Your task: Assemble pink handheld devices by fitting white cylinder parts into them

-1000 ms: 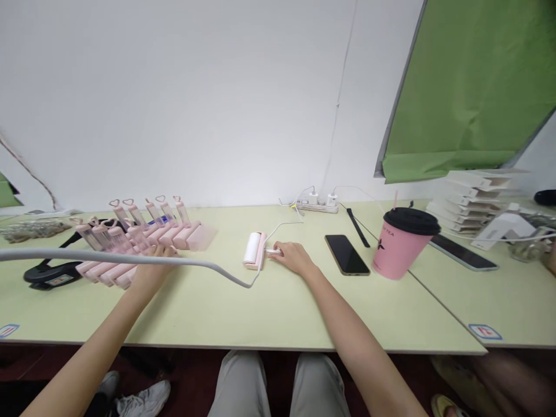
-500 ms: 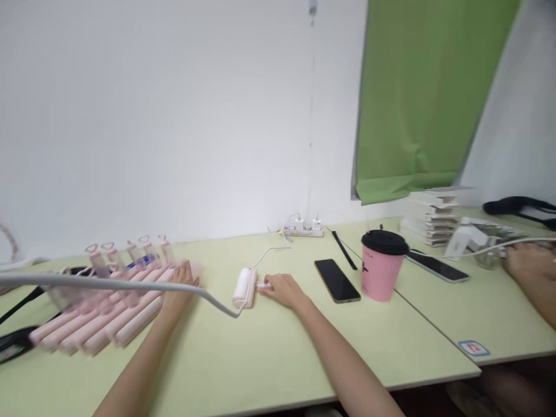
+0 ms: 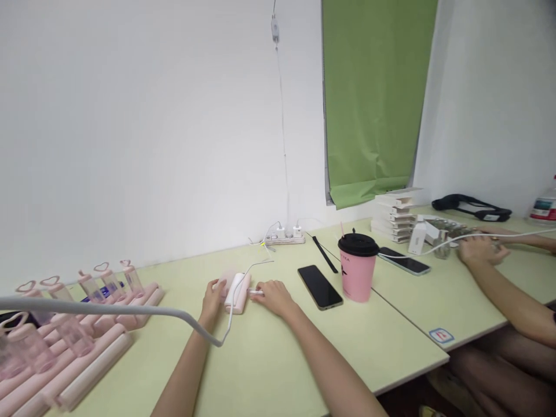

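On the green table lies a pink-and-white cylindrical device (image 3: 235,296) between my two hands. My left hand (image 3: 212,302) is at its left side, fingers bent round a faint, translucent pink piece (image 3: 225,279) that is partly blurred. At the right side, my right hand (image 3: 274,296) pinches a short white stick (image 3: 255,292) that points at the device; whether they touch I cannot tell. A pale cable (image 3: 182,315) crosses in front of the device. To the left lie several pink tubes (image 3: 93,362), with clear pink bottles (image 3: 76,335) with loop tops resting on them.
Right of my hands are a black phone (image 3: 320,286), a pink cup (image 3: 357,275) with a black lid and a black strap (image 3: 325,255). A power strip (image 3: 284,239) sits by the wall. Beyond a table seam, a co-worker's hand (image 3: 480,250) is near glass pieces, a second phone (image 3: 403,260) and stacked white boxes (image 3: 393,217).
My left hand has gone from the pink tubes to the left side of the device, bringing the translucent piece. My right hand keeps its pinch on the stick. The view has turned right.
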Tool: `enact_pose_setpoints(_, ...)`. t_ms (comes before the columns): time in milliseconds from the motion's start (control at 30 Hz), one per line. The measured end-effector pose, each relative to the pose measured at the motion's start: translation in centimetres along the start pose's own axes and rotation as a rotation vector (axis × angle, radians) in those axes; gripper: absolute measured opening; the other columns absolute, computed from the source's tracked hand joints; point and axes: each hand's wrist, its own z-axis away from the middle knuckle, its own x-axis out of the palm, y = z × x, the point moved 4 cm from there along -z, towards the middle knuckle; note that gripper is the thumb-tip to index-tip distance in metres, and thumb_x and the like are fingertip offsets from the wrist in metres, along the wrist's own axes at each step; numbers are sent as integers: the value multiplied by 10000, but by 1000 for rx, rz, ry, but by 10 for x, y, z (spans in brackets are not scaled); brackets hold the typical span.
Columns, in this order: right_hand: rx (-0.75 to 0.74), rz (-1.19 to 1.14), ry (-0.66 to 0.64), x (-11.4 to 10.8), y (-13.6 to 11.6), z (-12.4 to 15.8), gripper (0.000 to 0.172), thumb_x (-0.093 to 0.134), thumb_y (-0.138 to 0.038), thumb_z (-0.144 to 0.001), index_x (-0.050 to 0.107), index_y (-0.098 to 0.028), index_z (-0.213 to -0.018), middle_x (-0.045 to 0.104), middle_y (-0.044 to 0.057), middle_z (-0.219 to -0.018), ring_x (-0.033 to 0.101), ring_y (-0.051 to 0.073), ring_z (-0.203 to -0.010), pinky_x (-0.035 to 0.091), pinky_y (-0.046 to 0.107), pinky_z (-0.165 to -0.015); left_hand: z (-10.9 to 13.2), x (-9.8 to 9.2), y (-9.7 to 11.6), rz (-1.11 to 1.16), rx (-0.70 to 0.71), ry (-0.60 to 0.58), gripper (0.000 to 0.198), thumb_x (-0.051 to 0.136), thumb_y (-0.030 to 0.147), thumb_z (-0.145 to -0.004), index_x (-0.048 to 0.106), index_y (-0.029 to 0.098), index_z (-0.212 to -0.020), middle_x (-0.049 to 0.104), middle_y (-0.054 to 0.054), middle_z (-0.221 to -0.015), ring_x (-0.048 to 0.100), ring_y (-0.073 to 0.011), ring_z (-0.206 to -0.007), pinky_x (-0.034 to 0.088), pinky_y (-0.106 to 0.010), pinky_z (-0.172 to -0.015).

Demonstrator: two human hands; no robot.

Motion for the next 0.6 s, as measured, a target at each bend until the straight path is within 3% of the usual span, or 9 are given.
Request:
enact_pose_setpoints(100, 22, -37, 6, -8, 12, 3, 386, 529, -548, -768, 659, -250, -976, 676, 65, -910, 601, 222, -892, 375, 268, -712, 9, 14, 5, 210, 76, -115, 561, 495, 516, -723, 472, 168, -1162, 610, -121, -1052, 595, -232, -944, 457, -342, -804)
enact_pose_setpoints(200, -9, -77, 6, -11, 14, 5, 369, 530, -540, -768, 666, -266, -974, 685, 48, -886, 607, 204, -859, 368, 253, -686, 18, 14, 10, 309, 151, -214, 525, 546, 510, -679, 554, 162, -1071, 605, -128, -1095, 567, -248, -1017, 445, -350, -862)
enact_pose_setpoints(367, 3, -207, -28, -7, 13, 4, 383, 565, -553, -724, 685, -251, -928, 691, 36, -865, 601, 184, -819, 367, 243, -666, 29, 5, 23, 344, 187, -224, 527, 587, 563, -621, 609, 138, -932, 625, -129, -1032, 568, -256, -987, 421, -361, -887)
enact_pose_setpoints(600, 15, -468, -180, -1, 21, -1, 402, 534, -508, -749, 677, -165, -901, 667, 20, -699, 560, 126, -657, 358, 220, -618, 44, 4, 31, 386, 140, -265, 580, 504, 612, -689, 581, 123, -991, 610, -112, -1021, 570, -223, -926, 458, -310, -761)
